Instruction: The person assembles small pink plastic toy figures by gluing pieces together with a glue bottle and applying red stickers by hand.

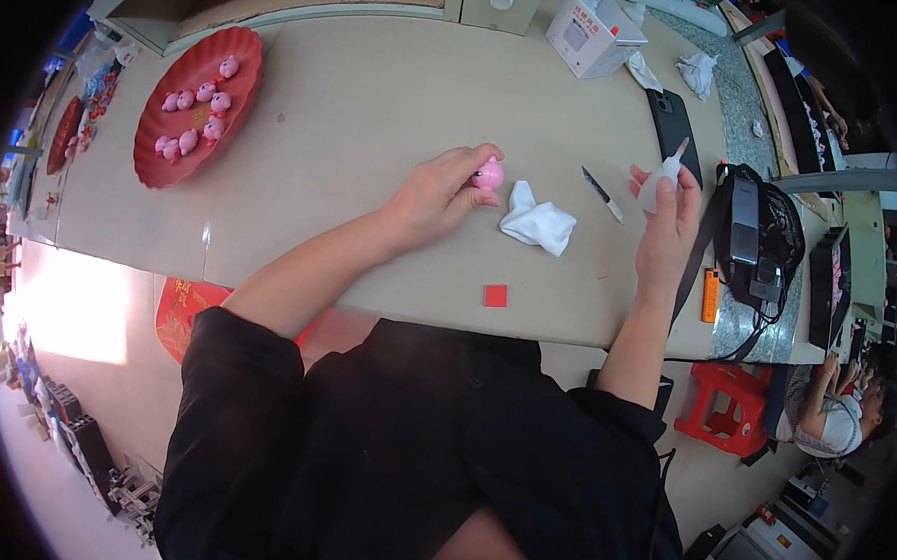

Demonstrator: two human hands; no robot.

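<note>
Between the fingers and thumb of my left hand (442, 192) is a small round pink figurine (488, 175), held above the middle of the table. My right hand (669, 212) is wrapped round a white squeeze bottle (660, 181) whose thin nozzle points up, its tip brownish. A crumpled white cloth (538, 220) lies just right of the figurine. Between that cloth and my right hand rests a small craft knife (602, 195) with a dark blade. Nearer to me, a small red square (495, 296) lies flat on the table.
A red scalloped tray (155, 117) with several pink figurines stands at the left. A white box (591, 36) sits at the back right. Along the right lie a black phone (671, 115), a black mesh bag (786, 220) and an orange lighter (710, 295). Another person (838, 412) sits beyond a red stool (725, 404).
</note>
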